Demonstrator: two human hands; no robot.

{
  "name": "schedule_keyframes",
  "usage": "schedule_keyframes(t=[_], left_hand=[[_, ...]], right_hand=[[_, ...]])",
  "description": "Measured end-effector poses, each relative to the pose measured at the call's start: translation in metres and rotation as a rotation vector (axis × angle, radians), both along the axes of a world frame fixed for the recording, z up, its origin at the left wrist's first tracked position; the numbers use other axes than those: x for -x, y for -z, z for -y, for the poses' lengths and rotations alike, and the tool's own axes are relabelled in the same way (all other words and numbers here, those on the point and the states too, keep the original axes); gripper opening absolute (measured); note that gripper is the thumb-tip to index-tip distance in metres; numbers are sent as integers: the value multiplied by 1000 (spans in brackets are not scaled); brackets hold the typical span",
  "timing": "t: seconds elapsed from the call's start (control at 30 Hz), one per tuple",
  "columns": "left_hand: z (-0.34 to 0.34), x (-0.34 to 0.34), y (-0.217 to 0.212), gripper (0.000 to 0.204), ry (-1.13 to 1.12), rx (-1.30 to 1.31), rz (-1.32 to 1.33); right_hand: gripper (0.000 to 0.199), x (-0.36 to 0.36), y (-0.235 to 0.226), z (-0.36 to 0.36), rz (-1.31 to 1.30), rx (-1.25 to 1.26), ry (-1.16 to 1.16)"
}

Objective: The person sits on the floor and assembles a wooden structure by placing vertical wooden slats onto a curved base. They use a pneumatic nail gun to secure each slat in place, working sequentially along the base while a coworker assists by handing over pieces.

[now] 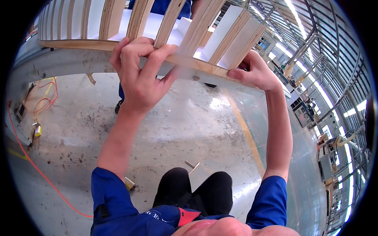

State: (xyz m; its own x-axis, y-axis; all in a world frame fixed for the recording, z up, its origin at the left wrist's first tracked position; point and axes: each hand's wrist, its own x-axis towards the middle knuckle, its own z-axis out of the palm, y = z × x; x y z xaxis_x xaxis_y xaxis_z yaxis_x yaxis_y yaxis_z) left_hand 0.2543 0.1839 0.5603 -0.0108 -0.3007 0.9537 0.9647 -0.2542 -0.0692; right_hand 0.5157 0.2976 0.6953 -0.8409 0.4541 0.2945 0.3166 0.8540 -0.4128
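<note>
I judge the slatted wooden frame stiff, fairly heavy, best held by the rail under my half-spread left fingers; my right fingers clasp its end.

The grey floor is stained, and a yellow line crosses it at the right. At the far right, bright lights shine under a metal roof.

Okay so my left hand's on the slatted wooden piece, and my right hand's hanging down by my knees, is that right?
Not quite: the head view shows your right hand at the right-hand end of the slatted wooden piece, not hanging down. Your left hand is on the piece, as you said.
</note>
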Motion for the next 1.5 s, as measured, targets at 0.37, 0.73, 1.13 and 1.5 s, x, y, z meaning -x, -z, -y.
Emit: schedule_keyframes(t=[0.37, 0.73, 1.13, 1.5], left_hand=[[8, 1, -4, 49, -27, 47, -28], [14, -6, -6, 52, -67, 71, -19], [14, -10, -5, 49, -53, 98, 0], [16, -12, -4, 52, -68, 126, -10]], right_hand=[[66, 8, -2, 4, -25, -35, -60], [52, 4, -5, 10, -33, -27, -85], [73, -8, 2, -6, -348, -72, -139], [29, 37, -17, 21, -1007, -284, -308]])
